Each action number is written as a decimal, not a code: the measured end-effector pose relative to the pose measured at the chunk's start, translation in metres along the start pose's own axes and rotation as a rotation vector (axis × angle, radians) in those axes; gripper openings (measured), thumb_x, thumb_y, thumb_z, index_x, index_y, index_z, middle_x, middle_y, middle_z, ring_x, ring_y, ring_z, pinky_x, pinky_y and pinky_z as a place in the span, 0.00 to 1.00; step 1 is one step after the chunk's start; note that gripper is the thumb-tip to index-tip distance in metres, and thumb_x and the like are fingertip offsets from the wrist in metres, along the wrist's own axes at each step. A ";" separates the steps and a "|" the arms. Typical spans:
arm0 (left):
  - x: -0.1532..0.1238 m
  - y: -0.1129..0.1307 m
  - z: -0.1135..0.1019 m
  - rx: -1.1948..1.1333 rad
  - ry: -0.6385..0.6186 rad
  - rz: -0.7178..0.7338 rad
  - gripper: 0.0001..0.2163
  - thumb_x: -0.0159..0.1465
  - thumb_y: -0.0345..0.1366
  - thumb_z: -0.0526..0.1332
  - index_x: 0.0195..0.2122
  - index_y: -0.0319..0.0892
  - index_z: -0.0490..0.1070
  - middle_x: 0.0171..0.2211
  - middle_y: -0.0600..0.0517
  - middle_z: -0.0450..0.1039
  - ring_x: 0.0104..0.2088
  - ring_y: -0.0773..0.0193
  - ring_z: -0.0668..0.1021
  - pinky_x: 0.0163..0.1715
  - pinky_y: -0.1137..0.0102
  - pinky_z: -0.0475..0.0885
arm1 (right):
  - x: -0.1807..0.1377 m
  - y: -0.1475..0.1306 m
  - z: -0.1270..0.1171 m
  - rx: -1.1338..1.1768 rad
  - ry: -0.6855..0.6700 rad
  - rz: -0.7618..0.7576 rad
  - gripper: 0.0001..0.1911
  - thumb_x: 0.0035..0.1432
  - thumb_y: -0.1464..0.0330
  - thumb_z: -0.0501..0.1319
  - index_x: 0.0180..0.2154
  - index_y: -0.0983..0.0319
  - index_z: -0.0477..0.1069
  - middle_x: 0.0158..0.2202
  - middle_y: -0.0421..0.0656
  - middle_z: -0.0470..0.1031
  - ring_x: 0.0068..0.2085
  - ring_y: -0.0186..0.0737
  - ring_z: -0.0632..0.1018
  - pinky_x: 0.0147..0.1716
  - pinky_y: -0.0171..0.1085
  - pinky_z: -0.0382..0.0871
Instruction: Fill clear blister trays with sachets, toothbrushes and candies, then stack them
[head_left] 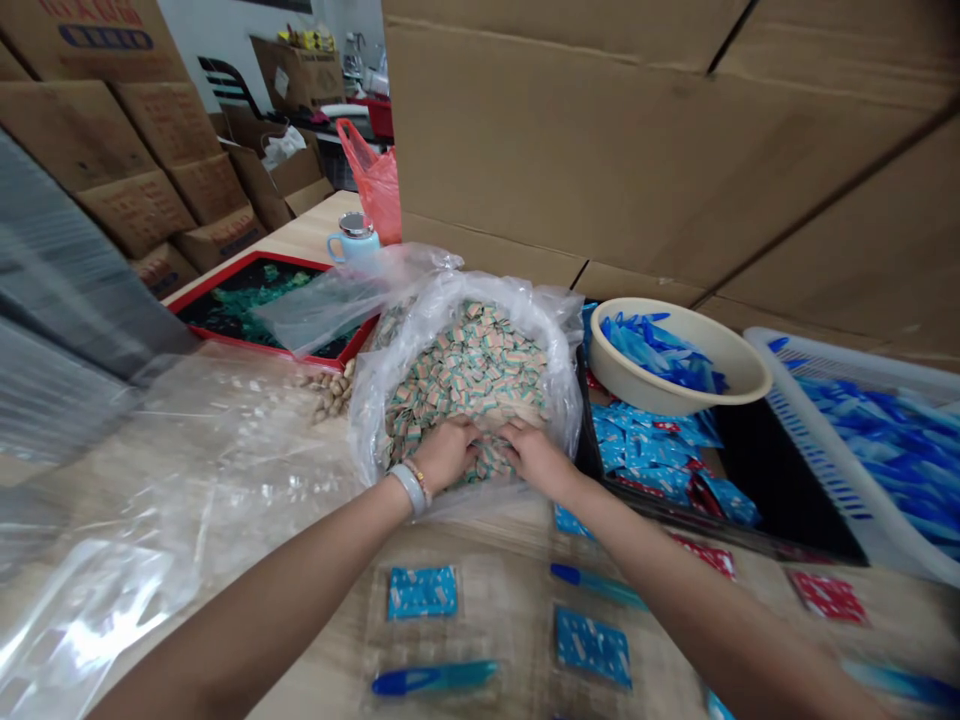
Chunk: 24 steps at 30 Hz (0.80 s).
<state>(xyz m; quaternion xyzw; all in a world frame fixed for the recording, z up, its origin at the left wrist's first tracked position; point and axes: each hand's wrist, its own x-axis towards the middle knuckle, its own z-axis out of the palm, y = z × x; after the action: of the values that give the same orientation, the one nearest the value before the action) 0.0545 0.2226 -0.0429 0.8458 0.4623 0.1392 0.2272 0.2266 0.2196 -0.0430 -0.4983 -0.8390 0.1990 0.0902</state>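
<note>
A clear plastic bag full of several small wrapped candies stands open on the wooden table. Both hands reach into its near edge. My left hand, with a bracelet on the wrist, has its fingers curled down into the candies. My right hand lies beside it, fingers also bent into the pile. What the fingers hold is hidden among the wrappers.
On the near table lie blue packets, red packets and blue pens. To the right stand a beige bowl and a white basket with blue packets. A red-rimmed tray, peanuts, a blue mug and cardboard boxes surround the spot.
</note>
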 end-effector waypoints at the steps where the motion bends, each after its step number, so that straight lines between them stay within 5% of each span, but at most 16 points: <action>1: 0.001 0.002 0.001 0.010 -0.007 0.006 0.08 0.57 0.30 0.54 0.34 0.38 0.72 0.35 0.48 0.69 0.37 0.65 0.71 0.40 0.73 0.65 | 0.001 0.003 0.002 0.025 0.002 -0.007 0.10 0.51 0.76 0.53 0.37 0.62 0.67 0.35 0.43 0.65 0.39 0.36 0.68 0.39 0.32 0.61; 7: 0.003 0.003 0.003 -0.009 -0.034 0.040 0.10 0.58 0.30 0.52 0.32 0.37 0.73 0.36 0.47 0.71 0.36 0.65 0.72 0.39 0.73 0.66 | 0.003 0.013 0.007 0.108 0.013 0.004 0.11 0.48 0.75 0.58 0.36 0.63 0.69 0.32 0.43 0.66 0.36 0.37 0.69 0.36 0.34 0.62; 14: 0.006 -0.009 -0.001 -0.277 0.108 -0.103 0.11 0.55 0.27 0.55 0.39 0.38 0.71 0.37 0.49 0.74 0.38 0.66 0.73 0.42 0.72 0.66 | 0.005 0.014 0.003 0.168 0.015 -0.026 0.16 0.44 0.78 0.59 0.39 0.63 0.69 0.31 0.42 0.66 0.32 0.34 0.68 0.33 0.33 0.62; 17: 0.015 0.000 -0.004 -0.325 0.037 -0.203 0.14 0.53 0.27 0.57 0.41 0.37 0.70 0.37 0.48 0.74 0.36 0.66 0.74 0.39 0.73 0.67 | 0.008 0.012 0.003 0.130 0.021 -0.006 0.12 0.45 0.77 0.59 0.35 0.64 0.71 0.30 0.43 0.67 0.33 0.36 0.69 0.35 0.34 0.62; 24: 0.042 0.023 0.000 -0.012 -0.166 -0.335 0.07 0.50 0.29 0.60 0.29 0.32 0.73 0.29 0.42 0.73 0.32 0.59 0.74 0.31 0.70 0.68 | 0.005 0.013 0.007 -0.076 0.087 0.141 0.04 0.46 0.73 0.59 0.29 0.63 0.70 0.31 0.44 0.68 0.33 0.37 0.70 0.33 0.34 0.62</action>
<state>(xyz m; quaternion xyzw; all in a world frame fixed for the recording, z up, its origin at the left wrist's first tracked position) 0.0941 0.2475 -0.0301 0.7642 0.5755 0.0320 0.2895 0.2326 0.2278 -0.0549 -0.5673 -0.8042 0.1509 0.0933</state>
